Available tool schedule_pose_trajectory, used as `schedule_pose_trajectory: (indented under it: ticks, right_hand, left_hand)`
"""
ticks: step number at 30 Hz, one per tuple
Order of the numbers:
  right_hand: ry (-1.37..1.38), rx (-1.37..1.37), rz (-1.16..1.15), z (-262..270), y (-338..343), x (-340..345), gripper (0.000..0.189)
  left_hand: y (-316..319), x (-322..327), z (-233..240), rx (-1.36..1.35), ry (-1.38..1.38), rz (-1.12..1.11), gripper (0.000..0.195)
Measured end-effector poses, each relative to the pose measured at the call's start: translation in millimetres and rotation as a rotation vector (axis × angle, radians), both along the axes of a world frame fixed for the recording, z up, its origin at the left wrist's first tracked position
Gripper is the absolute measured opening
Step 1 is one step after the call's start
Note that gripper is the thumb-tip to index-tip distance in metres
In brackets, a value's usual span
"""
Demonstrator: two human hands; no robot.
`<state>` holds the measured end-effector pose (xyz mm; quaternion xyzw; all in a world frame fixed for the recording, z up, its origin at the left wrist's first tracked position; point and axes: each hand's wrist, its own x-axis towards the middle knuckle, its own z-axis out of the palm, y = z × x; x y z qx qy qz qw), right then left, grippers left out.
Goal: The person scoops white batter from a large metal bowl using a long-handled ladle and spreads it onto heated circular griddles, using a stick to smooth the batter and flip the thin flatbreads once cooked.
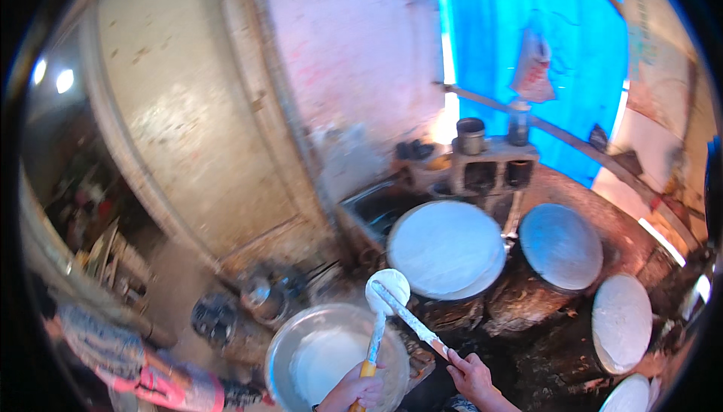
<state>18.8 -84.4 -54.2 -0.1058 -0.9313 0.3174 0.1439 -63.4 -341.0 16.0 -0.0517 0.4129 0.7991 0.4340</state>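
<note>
My left hand [353,385] grips the yellow handle of a ladle [374,347], whose round bowl is full of white batter [390,290]. In my right hand [471,377] is a long flat spatula [415,324], smeared white, its tip resting in or over the ladle's bowl. Below the ladle stands a wide metal basin [275,350] with white liquid batter [327,364] inside. Just beyond the ladle lies a large round pan or griddle [474,290], its top covered by a white layer [446,248].
Several round, pale-topped discs, including a bluish one [561,247] and a white one [621,324], sit along the dark earthen stove [525,307]. Behind are a concrete block [491,155] and a metal cup [470,135]. A person [141,364] is at lower left.
</note>
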Motion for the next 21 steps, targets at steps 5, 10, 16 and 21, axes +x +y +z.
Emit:
schedule_pose_trajectory:
  ticks: [5, 10, 16, 21]
  right_hand:
    - [0.203, -0.082, -0.234, 39, 68, 15, 0.032]
    - [0.366, -0.11, -0.46, 31, 160, 37, 0.03]
    - [0.596, -0.354, -0.743, -22, 246, 36, 0.028]
    - [0.526, -0.579, -1.015, -33, 291, 49, 0.026]
  left_hand:
    - [114, -40, 64, -0.113, 0.135, -0.306, 0.036]
    - [262, -52, 87, -0.049, 0.154, -0.551, 0.027]
    - [429, -52, 59, -0.04, 0.238, -0.755, 0.009]
    - [537, -29, 14, -0.098, 0.277, -0.75, 0.031]
